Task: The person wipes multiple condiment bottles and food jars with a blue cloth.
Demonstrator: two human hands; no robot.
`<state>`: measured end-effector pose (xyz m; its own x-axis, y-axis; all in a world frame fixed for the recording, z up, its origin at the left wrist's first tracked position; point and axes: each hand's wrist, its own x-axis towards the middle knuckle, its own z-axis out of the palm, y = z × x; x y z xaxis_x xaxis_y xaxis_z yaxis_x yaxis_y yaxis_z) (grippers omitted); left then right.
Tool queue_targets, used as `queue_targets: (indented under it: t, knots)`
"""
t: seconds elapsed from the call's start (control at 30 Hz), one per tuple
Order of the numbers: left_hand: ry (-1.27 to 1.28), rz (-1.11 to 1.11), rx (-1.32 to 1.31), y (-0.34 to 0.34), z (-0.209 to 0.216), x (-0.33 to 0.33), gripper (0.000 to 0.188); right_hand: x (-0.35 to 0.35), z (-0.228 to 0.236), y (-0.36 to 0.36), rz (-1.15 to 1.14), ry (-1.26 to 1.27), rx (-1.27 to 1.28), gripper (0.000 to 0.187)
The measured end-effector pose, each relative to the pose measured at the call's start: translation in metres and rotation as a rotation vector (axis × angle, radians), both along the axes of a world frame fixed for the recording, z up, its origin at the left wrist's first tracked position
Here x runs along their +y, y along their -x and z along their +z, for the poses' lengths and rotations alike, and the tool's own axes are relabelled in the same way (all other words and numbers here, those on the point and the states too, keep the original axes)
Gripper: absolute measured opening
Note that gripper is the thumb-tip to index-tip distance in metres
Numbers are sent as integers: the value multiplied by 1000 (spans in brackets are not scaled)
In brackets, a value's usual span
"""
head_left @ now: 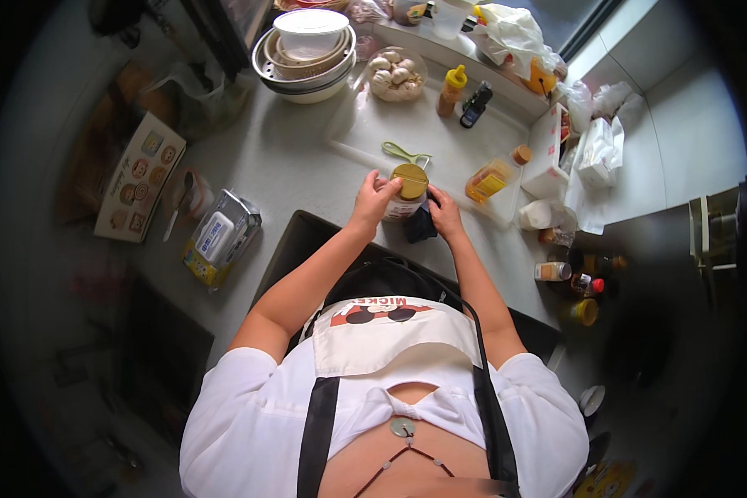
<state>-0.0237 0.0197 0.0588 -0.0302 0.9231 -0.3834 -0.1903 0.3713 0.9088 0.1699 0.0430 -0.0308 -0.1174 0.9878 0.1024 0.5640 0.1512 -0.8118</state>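
A jar with a gold lid [411, 182] stands upright in front of me at the near edge of the counter. My left hand [375, 202] is closed around its left side, thumb up near the lid. On the jar's other side, my right hand [446, 216] has its fingers wrapped on a dark cloth [421, 226] that lies against the jar. Part of the jar's body is hidden by the cloth and my hands. Just beyond the lid, a green-handled peeler [403, 153] rests on a white tray [361, 124].
Stacked bowls [305, 62], a bowl of garlic [394, 76], a yellow-capped bottle [451, 91] and a dark bottle [476, 105] stand farther back. A cork-topped bottle [491, 178] is at right, near several seasoning jars [553, 271]. Leftward lie a wipes pack [222, 236] and a printed box [141, 178].
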Motion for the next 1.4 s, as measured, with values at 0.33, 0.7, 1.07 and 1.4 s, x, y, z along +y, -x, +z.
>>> queue_targets:
  t: [0.33, 0.7, 1.07, 1.4]
  knots:
    - [-214, -213, -67, -7, -5, 40, 61, -14, 60, -25, 4, 45, -163, 24]
    - [-19, -54, 97, -13, 2, 8, 86, 14, 80, -3, 29, -204, 85, 29]
    - [-69, -248, -48, 7, 6, 16, 72, 3, 16, -17, 106, 226, -274, 29]
    - [-253, -429, 3, 3, -1, 30, 45, 7, 8, -12, 100, 88, -53, 27]
